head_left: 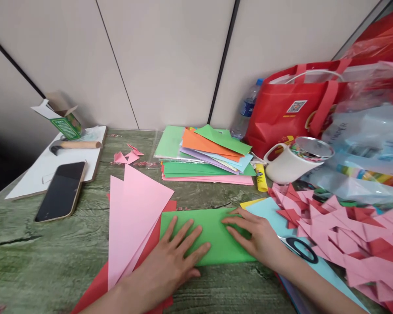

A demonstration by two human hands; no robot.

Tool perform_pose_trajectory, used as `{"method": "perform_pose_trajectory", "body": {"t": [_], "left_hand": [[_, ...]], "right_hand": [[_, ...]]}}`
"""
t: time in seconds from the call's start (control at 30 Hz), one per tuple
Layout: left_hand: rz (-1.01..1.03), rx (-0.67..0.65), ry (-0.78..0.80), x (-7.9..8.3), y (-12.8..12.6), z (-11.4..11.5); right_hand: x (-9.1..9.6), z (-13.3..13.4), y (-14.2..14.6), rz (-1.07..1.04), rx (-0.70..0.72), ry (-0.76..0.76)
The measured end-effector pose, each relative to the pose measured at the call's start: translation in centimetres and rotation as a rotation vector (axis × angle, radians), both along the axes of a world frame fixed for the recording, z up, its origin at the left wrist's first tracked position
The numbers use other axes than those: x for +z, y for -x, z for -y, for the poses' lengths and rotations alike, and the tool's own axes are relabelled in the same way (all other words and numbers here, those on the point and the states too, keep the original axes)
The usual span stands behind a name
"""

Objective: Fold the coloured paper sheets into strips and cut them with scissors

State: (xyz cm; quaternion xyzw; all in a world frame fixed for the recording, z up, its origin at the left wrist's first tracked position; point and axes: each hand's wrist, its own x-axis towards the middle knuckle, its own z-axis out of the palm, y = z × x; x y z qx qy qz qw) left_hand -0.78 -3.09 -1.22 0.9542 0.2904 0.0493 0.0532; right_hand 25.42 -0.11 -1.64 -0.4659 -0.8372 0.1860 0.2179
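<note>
1. both hands lie near the front edge of the table (52, 261), palms down on a green sheet (212, 226). the left hand (173, 261) is spread flat, fingers fanned out, gripping nothing.
2. right hand (258, 239) is unclenched too, fingers stretched leftward with the tips pressing the sheet's right part. it grips nothing either.
3. the step looks like flattening a fold. to do it well, i judge: use the left palm as an anchor so the sheet cannot slide, line up the edges first, then run the right fingertips along the crease from the middle outward, firmly and evenly.
4. mind the sheet's left end. it touches the pink triangles (134, 213) and the red sheet (94, 288) beneath them, an uneven base that could skew the crease.
5. the green sheet is a long rectangle, bright, matte and smooth, and seems to be doubled over. it lies flat with its long sides parallel to the table's front edge, about midway along it.
6. its right end rests over a light blue sheet (265, 209). scissors (303, 248) lie just beside the right wrist, and a heap of folded pink and red pieces (347, 235) spreads toward the right edge.
</note>
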Motion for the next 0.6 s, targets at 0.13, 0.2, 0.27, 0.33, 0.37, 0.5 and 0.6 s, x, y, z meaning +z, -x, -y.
{"method": "perform_pose_trajectory", "body": {"t": [0.13, 0.2, 0.27, 0.33, 0.37, 0.5, 0.6], "left_hand": [[-0.009, 0.019, -0.035, -0.3, 0.1, 0.1], [0.013, 0.043, -0.075, -0.5, 0.3, 0.1], [0.035, 0.061, -0.111, -0.7, 0.6, 0.0], [0.035, 0.067, -0.135, -0.7, 0.7, 0.0], [0.026, 0.067, -0.143, -0.7, 0.8, 0.0], [-0.011, 0.058, -0.162, -0.3, 0.8, 0.0], [-0.025, 0.022, -0.209, 0.9, 0.7, 0.0]], "right_hand": [[0.1, -0.1, -0.3, 0.004, 0.009, 0.028], [0.0, -0.3, -0.4, -0.01, 0.004, 0.03], [-0.1, -0.4, -0.5, -0.026, -0.01, 0.016], [-0.3, -0.5, -0.5, -0.039, -0.02, -0.012], [-0.4, -0.5, -0.5, -0.045, -0.02, -0.027], [-0.7, -0.3, -0.6, -0.053, -0.003, -0.061], [-0.7, -0.2, -0.8, -0.049, 0.016, -0.082]]}}
